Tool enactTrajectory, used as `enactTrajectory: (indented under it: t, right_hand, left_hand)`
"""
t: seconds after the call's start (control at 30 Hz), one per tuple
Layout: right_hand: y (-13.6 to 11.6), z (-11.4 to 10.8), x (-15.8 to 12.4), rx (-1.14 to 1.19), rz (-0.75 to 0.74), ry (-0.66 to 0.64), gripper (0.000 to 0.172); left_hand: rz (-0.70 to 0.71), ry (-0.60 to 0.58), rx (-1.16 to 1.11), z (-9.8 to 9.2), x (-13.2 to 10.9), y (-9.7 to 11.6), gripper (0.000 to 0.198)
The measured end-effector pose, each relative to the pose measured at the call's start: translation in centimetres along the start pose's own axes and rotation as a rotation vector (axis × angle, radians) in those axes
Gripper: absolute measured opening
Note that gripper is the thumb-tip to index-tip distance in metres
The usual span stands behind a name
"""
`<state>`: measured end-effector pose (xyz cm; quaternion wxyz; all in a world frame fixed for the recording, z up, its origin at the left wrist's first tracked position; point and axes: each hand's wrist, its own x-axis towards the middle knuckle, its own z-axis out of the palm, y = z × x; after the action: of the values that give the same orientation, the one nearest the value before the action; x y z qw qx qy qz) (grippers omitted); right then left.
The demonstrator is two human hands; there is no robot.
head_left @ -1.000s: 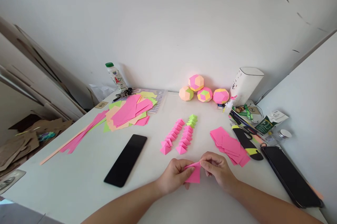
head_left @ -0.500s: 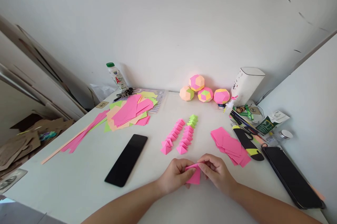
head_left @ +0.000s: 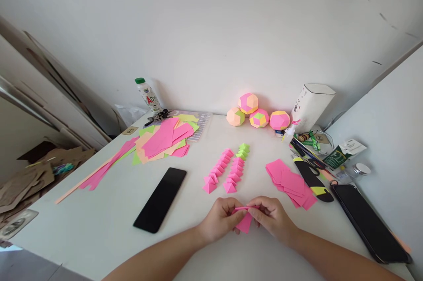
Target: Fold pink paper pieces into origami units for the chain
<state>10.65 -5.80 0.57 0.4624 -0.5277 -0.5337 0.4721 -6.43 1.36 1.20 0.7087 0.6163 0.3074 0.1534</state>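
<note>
A small pink paper is held between both hands near the table's front, with a narrow fold along its upper edge. My left hand pinches its left side, thumb on top. On the right, my right hand grips the folded edge with thumb and fingers. Just beyond the hands lie two rows of folded units, one pink and one pink with green at its far end. Loose pink squares are spread to the right of my right hand.
A black phone lies left, a second at the right edge. Paper sheets, strips and a bottle are at the left. Paper balls, a white container and a black-yellow tool stand or lie behind and right.
My right hand has moved slightly left, closer to my left hand. The pink paper has tilted, and its upper edge looks more folded over. The whole view has shifted a little.
</note>
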Motion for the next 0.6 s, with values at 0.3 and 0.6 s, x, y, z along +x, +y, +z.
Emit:
enactTrajectory:
  t: [0.3,0.6]
  right_hand:
    - [-0.10,0.01,0.11,0.015,0.014,0.001,0.023]
    - [0.01,0.08,0.21,0.033,0.031,-0.011,0.022]
  left_hand:
    - [0.051,-0.017,0.008,-0.13,-0.07,-0.21,0.039]
    - [0.067,0.069,-0.051,0.16,0.11,-0.09,0.029]
